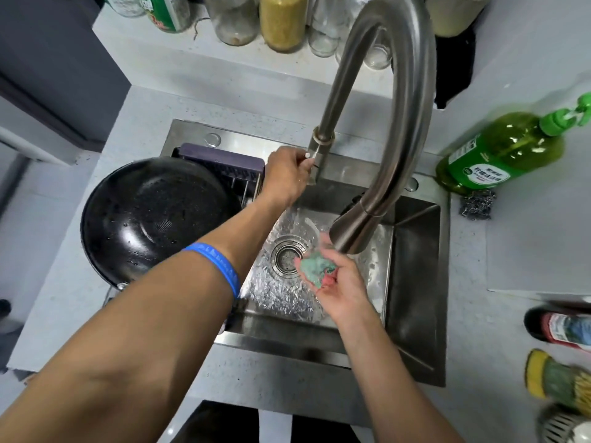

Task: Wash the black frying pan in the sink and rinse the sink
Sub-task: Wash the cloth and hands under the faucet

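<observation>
The pan (153, 215) sits wet on the left edge of the sink (415, 266), so it seems already washed. The left hand (286, 177) grips the tap lever (308, 161); the right hand (335, 279) cups a cloth (316, 266) under the spout. Rinsing the sink seems underway.

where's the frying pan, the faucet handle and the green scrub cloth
black frying pan (153, 215): head view, on its inner base
faucet handle (316, 164): head view, on the lever by the left hand's fingers
green scrub cloth (316, 268): head view, on the bunched middle in the right palm

Pale speckled counter (153, 116) (dark cabinet (48, 59) at left), jars (281, 20) behind.
</observation>
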### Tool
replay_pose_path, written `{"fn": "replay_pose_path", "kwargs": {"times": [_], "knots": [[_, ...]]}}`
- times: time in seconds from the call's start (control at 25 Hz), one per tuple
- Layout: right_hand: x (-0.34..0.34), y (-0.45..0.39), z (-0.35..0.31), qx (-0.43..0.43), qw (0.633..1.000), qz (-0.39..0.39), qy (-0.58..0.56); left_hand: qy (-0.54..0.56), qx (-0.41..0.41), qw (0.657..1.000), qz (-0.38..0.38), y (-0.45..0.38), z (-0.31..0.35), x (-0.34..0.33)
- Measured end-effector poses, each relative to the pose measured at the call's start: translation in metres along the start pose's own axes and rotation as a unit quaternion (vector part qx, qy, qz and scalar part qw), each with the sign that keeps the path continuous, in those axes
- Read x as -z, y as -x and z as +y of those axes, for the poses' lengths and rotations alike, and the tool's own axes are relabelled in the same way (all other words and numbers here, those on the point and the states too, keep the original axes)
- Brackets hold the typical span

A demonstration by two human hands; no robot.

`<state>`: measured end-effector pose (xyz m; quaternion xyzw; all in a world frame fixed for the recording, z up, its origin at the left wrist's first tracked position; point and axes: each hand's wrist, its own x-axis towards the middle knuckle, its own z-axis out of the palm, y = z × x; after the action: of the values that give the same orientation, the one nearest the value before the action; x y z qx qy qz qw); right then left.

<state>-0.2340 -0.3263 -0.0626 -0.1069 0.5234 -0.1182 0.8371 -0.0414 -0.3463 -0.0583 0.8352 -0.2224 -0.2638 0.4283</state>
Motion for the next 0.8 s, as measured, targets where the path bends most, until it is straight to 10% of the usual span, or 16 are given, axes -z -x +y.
{"fn": "replay_pose_path", "kwargs": {"times": [0.8], "knots": [[0.022, -0.012, 0.001, 0.143, 0.945, 0.207, 0.208, 0.185, 0.226, 0.945, -0.146, 0.212, -0.078, -0.038]]}}
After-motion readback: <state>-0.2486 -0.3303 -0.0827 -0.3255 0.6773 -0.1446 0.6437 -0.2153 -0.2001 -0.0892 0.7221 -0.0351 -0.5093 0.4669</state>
